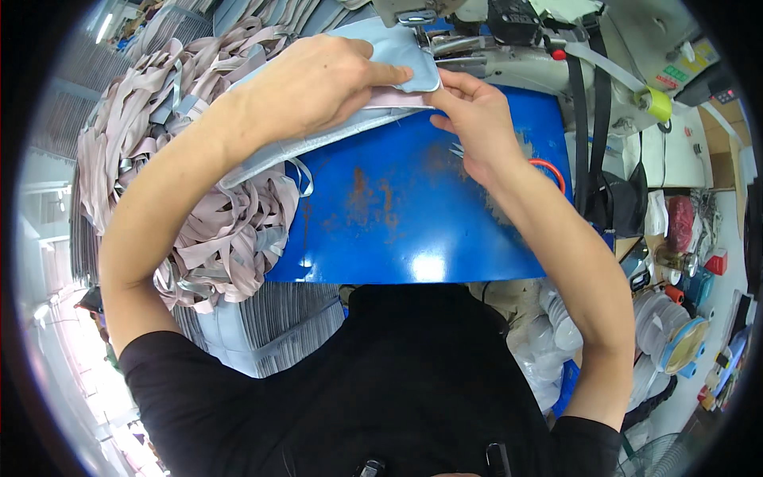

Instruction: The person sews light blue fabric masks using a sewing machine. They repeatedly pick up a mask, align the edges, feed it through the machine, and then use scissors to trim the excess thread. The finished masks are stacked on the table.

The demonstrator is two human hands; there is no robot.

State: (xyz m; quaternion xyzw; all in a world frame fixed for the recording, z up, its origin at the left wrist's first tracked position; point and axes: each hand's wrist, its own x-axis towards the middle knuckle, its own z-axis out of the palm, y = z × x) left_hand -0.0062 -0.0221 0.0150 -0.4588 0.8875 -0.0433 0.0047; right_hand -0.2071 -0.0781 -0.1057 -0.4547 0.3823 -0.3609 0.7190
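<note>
My left hand (318,83) lies over a light blue fabric piece (381,44), its index fingertip pressing near the corner. The other fingers are bent, and the thumb is low by the fabric's near edge. At that corner, close by the sewing machine's presser foot (429,40), my right hand (481,111) pinches the fabric and a pale pink strip (393,98) between thumb and forefinger. Below the right hand lie scissors with a red handle (550,168); the wrist covers their middle. The fabric's long quilted-looking part trails left under my left forearm.
A blue worktable (366,230) with rusty worn patches spreads before me. Tangled pink and grey strips (230,230) heap at its left, with stacked grey-blue pieces (270,322) below. The sewing machine (524,71) stands behind; black straps (592,119) hang at the right.
</note>
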